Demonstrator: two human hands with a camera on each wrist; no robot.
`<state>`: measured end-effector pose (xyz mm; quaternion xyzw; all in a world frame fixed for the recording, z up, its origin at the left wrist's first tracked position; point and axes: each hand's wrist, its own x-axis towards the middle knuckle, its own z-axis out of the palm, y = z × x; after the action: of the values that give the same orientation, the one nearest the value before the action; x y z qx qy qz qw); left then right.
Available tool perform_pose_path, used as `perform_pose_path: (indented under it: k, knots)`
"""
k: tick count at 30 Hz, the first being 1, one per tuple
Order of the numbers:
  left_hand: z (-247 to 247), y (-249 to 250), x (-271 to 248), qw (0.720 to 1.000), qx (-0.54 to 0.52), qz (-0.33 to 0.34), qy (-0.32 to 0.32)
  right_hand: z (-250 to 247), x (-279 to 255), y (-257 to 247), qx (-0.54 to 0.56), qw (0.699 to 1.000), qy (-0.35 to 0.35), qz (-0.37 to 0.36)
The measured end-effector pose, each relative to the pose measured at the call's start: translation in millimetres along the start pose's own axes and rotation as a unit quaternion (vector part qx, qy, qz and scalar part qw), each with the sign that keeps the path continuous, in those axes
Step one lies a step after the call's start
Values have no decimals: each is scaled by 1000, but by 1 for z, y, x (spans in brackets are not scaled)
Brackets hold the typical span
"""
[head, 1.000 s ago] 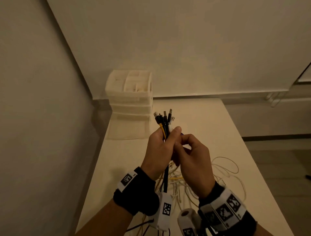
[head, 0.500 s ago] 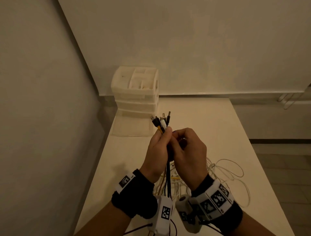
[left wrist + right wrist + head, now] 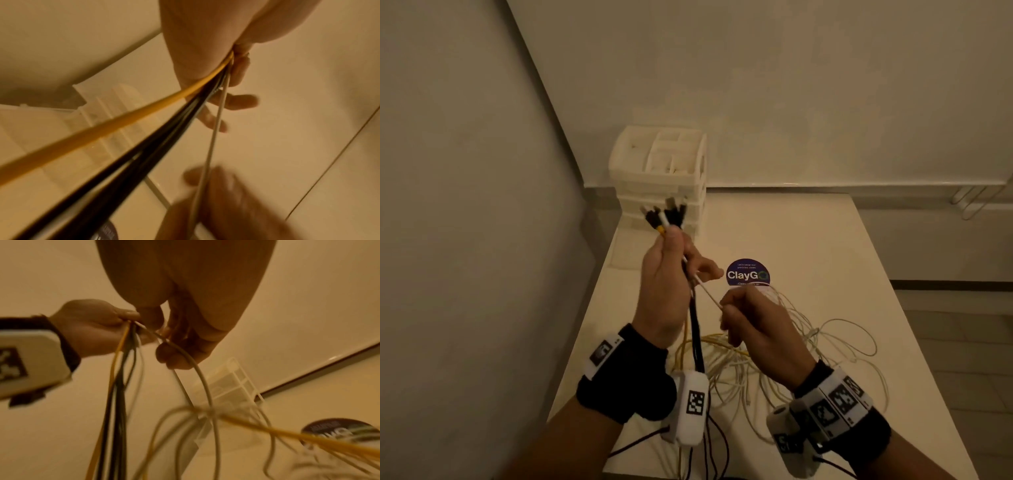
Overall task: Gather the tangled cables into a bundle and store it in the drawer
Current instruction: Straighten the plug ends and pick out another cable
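My left hand (image 3: 666,274) is raised above the table and grips a bunch of cable ends (image 3: 664,217), black, white and yellow plugs fanning out above the thumb. Black cables (image 3: 697,342) and a yellow cable (image 3: 115,125) hang down from that fist. My right hand (image 3: 753,318) sits lower and to the right, pinching one white cable (image 3: 705,291) that runs taut up to the left fist. The remaining cables (image 3: 774,349) lie tangled in white and yellow loops on the table. The white drawer unit (image 3: 661,174) stands at the table's far left corner.
A round dark ClayGo sticker (image 3: 747,272) lies on the white table (image 3: 825,253) beyond my right hand. Walls close in on the left and behind the drawer unit. The table's right edge drops to a tiled floor (image 3: 962,342).
My hands have come apart: the right hand slid down and right along the white cable, drawing it taut. The left hand stayed raised with the plug ends.
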<state>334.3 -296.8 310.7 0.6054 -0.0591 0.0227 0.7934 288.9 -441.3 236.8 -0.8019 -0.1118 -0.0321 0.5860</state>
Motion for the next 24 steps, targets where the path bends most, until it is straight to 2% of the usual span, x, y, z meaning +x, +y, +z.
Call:
perform_pose_path:
  k: [2,5,11,15,17,18,20,22,24]
  knots:
    - [-10,13,6,999,-53,10,-3,0,-3,14,-10,998,-57,18]
    - [-25,30,13,998,-47,43,3,3,-7,29,1,995,-100,21]
    - [-42,55,15,988,-73,129,31,6,18,51,-144,985,-97,-16]
    - [-46,68,9,986,-67,153,9,-2,27,67,-159,983,-85,24]
    - [-44,63,6,991,19,128,-19,-9,29,62,-129,990,-49,37]
    - [-42,57,5,985,117,116,-42,-13,31,53,-112,992,-35,36]
    - [-35,33,2,939,315,104,-96,-18,37,29,-81,996,-22,27]
    - [-22,8,-3,912,378,91,-130,-22,44,3,-43,999,-26,9]
    - [-14,-11,-3,909,380,94,-142,-29,47,-17,4,1000,-27,15]
